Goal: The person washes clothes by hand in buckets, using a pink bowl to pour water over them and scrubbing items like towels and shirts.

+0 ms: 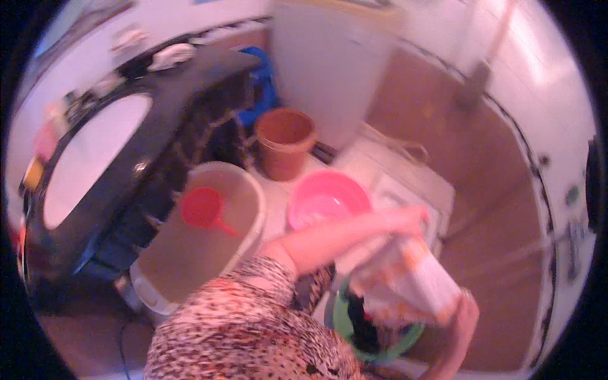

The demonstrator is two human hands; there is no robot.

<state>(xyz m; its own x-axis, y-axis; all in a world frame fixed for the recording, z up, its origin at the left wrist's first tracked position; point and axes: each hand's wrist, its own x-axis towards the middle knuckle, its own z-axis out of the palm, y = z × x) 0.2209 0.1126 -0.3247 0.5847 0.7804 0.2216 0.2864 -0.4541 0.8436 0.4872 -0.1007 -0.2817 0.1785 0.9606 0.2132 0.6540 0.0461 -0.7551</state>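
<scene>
My left hand (412, 222) is shut on the upper edge of a white cloth with orange patterning (430, 273). Lower and to the right, my right hand (468, 306) grips the cloth's other end. The cloth hangs in folds between my hands, over a green tub (404, 346). Its lower part reaches into the tub, where dark cloth (365, 327) lies. My left forearm passes in front of the near side of a pink basin (327, 197). Motion blur hides the detail of my fingers.
Left of me stands a large oval tub (260, 204) of cloudy water, with a red dipper (202, 207) in it. A brown bucket (285, 159) is beyond the pink basin. Along the left runs a black counter (199, 71) with a white sink (99, 156). A pale door (327, 61) stands behind.
</scene>
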